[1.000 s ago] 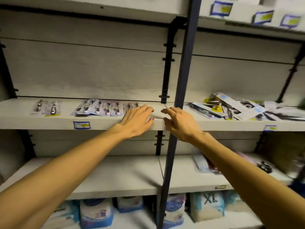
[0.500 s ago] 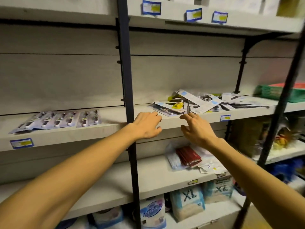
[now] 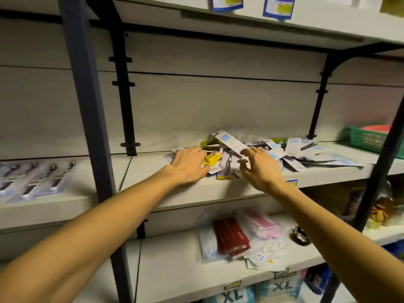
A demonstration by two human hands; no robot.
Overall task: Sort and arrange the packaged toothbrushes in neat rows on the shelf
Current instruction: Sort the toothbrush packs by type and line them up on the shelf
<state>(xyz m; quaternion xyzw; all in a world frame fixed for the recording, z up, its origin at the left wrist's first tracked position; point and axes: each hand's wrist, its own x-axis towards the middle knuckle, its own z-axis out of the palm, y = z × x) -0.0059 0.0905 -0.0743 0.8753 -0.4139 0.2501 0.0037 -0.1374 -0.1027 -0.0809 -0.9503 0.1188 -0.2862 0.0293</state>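
Observation:
A loose pile of packaged toothbrushes [image 3: 290, 150] lies jumbled on the middle shelf [image 3: 153, 171], right of the dark upright post. My left hand [image 3: 189, 164] rests flat on the pile's left end, fingers over a pack beside a yellow one [image 3: 211, 159]. My right hand [image 3: 259, 166] hovers over the pile's front with fingers spread and relaxed, its fingertips at a long white pack [image 3: 229, 142] that leans up; it grips nothing. A neat row of toothbrush packs [image 3: 37, 180] lies at the far left of the same shelf.
A dark post [image 3: 87, 119] stands between the row and the pile. A green basket [image 3: 367, 138] sits at the shelf's right end. Below, red and pink packets [image 3: 231, 236] lie on the lower shelf. Price tags [image 3: 277, 6] hang from the shelf above.
My view has swung right. Both hands moved from the shelf's front edge near the post onto the loose pile, the left now resting on it, the right over its front.

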